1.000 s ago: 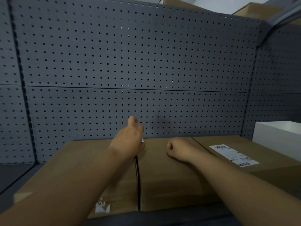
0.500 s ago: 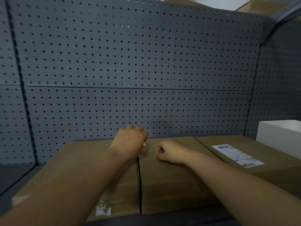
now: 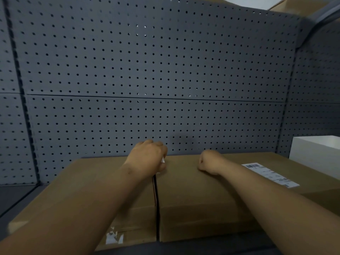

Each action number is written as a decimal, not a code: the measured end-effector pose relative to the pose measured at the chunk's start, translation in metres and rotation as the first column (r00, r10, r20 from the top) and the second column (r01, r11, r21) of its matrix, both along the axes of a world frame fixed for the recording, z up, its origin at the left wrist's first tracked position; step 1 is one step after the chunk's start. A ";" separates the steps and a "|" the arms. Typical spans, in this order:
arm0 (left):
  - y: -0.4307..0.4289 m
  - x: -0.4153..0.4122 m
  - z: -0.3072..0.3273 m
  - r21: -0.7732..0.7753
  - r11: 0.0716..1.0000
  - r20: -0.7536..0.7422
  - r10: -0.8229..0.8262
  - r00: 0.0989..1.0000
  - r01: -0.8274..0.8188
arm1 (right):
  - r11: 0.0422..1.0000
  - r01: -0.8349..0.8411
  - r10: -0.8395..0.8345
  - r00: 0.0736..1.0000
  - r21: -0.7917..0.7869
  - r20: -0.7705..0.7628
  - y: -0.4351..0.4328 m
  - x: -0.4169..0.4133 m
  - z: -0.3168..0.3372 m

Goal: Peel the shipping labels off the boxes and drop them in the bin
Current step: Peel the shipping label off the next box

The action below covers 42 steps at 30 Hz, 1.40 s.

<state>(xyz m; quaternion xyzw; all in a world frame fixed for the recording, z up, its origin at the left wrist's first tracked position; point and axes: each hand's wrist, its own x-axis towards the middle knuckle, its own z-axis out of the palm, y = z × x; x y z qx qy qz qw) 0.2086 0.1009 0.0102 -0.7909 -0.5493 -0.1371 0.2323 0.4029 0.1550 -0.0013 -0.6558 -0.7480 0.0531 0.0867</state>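
Note:
Three brown cardboard boxes stand side by side on a dark shelf: a left box (image 3: pixel 88 183), a middle box (image 3: pixel 193 196) and a right box (image 3: pixel 312 183). A white shipping label (image 3: pixel 270 174) with a barcode lies flat on the right box. My left hand (image 3: pixel 147 159) is closed over the far end of the gap between the left and middle boxes, with a small white scrap of label (image 3: pixel 163 160) showing at its fingers. My right hand (image 3: pixel 209 161) is a fist resting on the middle box's top. White label remnants (image 3: pixel 114 236) cling to the left box's front.
A grey pegboard wall (image 3: pixel 156 80) rises right behind the boxes and wraps around both sides. A white box (image 3: pixel 316 153) stands at the far right beside the right box. More cardboard boxes (image 3: pixel 294 6) sit on top of the wall. No bin is in view.
My left hand has curled down from a raised thumb into a closed grip over the gap. My right fist moved left, then back right along the middle box's top.

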 end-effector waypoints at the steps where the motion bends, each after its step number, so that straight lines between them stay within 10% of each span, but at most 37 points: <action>1: 0.001 0.000 0.000 -0.006 1.000 0.003 0.005 1.000 -0.005 | 0.999 -0.030 0.030 1.000 -0.011 0.000 -0.004 -0.006 -0.001; 14: 0.009 0.001 -0.009 -0.114 0.992 0.110 0.063 0.992 -0.051 | 0.959 -0.284 0.283 0.958 -0.015 -0.046 -0.008 -0.041 -0.008; 19: 0.012 -0.002 -0.009 -0.104 0.994 0.091 0.053 0.994 -0.044 | 1.000 -0.015 0.015 0.999 -0.018 0.036 0.020 -0.030 -0.002; 24: 0.016 -0.006 -0.010 -0.042 0.998 0.053 0.047 0.998 -0.044 | 0.969 -0.241 0.236 0.968 -0.059 -0.086 0.007 -0.050 -0.002; 28: 0.017 -0.009 -0.009 -0.015 0.999 0.050 0.048 0.998 -0.048 | 0.998 -0.055 0.055 0.998 -0.036 -0.009 0.022 -0.042 0.001; 33: 0.018 -0.012 -0.004 -0.011 0.997 -0.040 0.074 0.996 -0.074 | 0.932 -0.356 0.348 0.931 -0.071 -0.106 -0.007 -0.051 -0.001; 38: 0.016 -0.012 -0.003 -0.013 0.995 -0.052 0.103 0.993 -0.104 | 0.980 -0.193 0.195 0.980 -0.052 0.036 -0.004 -0.044 0.006; 42: 0.012 -0.007 -0.004 0.033 0.995 -0.050 0.091 0.995 -0.089 | 0.873 -0.484 0.478 0.873 -0.054 -0.093 -0.037 -0.049 -0.001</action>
